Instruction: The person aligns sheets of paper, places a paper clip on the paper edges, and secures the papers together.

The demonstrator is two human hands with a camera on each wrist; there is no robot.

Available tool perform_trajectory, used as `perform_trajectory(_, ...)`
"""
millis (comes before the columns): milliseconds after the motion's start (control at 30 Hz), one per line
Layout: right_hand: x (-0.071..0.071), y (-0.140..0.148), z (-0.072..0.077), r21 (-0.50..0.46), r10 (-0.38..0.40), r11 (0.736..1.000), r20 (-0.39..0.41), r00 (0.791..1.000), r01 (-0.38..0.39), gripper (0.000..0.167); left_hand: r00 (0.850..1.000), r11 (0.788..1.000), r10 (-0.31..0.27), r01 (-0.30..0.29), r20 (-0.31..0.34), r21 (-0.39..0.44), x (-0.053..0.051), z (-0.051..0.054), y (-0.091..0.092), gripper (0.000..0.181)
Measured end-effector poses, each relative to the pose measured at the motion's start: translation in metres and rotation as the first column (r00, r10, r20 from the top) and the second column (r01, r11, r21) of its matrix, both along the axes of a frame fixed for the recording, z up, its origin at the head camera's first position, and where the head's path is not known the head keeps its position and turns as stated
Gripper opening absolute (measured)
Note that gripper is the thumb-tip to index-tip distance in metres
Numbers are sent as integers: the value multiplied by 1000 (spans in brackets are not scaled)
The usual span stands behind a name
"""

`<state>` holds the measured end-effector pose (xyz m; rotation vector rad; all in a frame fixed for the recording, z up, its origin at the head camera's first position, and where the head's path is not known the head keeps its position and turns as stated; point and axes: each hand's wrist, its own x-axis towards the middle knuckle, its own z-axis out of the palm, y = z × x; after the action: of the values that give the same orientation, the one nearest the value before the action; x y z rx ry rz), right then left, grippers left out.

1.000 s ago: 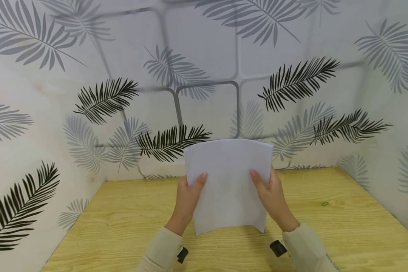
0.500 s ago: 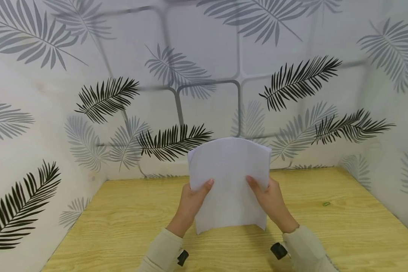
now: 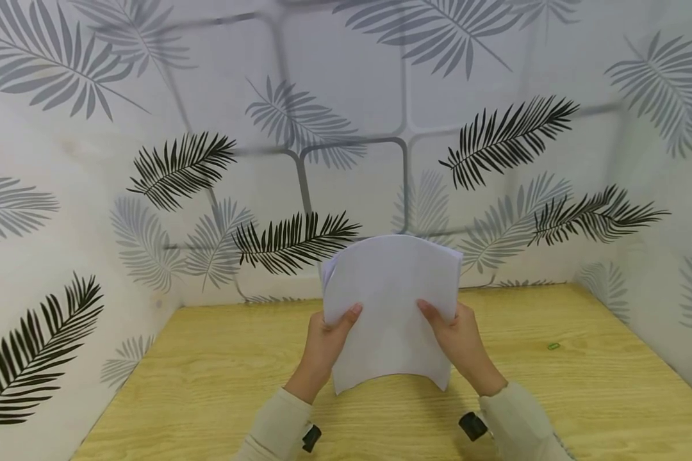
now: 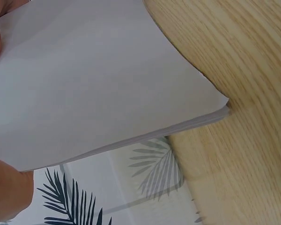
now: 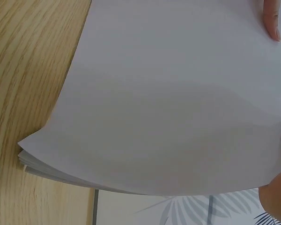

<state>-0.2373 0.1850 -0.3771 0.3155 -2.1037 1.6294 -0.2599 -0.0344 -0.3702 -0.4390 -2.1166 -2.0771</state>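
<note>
A stack of white paper (image 3: pixel 392 339) stands nearly upright in the head view, bowed in the middle, its top corners slightly fanned at the left. My left hand (image 3: pixel 330 342) grips its left side, thumb across the front sheet. On the opposite side my right hand (image 3: pixel 460 339) holds it the same way, thumb on the front. The fingers behind the stack are hidden. Several layered sheet edges show along the paper (image 4: pixel 103 89) in the left wrist view. At a lower corner of the paper (image 5: pixel 145 103) in the right wrist view, the sheets are slightly spread.
The stack is above a wood-grain table (image 3: pixel 225 365). A small green clip-like object (image 3: pixel 553 346) lies on the right of the table. Behind and on both sides stand pale leaf-patterned walls (image 3: pixel 346 186). Black devices (image 3: pixel 473 426) sit at both wrists.
Both hands have slid slightly inward and down against the paper, and the thumbs are closer together. The stack bows more at the top, and its left sheets have fanned apart.
</note>
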Motion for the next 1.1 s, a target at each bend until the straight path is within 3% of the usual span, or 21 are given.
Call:
perform_trajectory(267,2,0,5,36,-23,999,-33,999,24,20,999,999,34,-33,13,-30,0,2,-1,35)
perform_trajectory(400,1,2,8,54,-23,998,-27,999,25,20,1000,999,14,-12,27,-44,0,6,-3,35)
perform_trajectory(567,2,3,11,47,-17,999,25,1000,16,25,999,997,-24,26,41,-70,1,11,-6,38)
perform_trajectory(867,4,8,17,40,25,999,129,991,-30,34,992,996,-15,26,128,-85,4,17,-8,45)
perform_trajectory(1100,7,10,23,3,70,997,280,957,-74,44,966,997,-42,57,256,-52,7,20,-9,51)
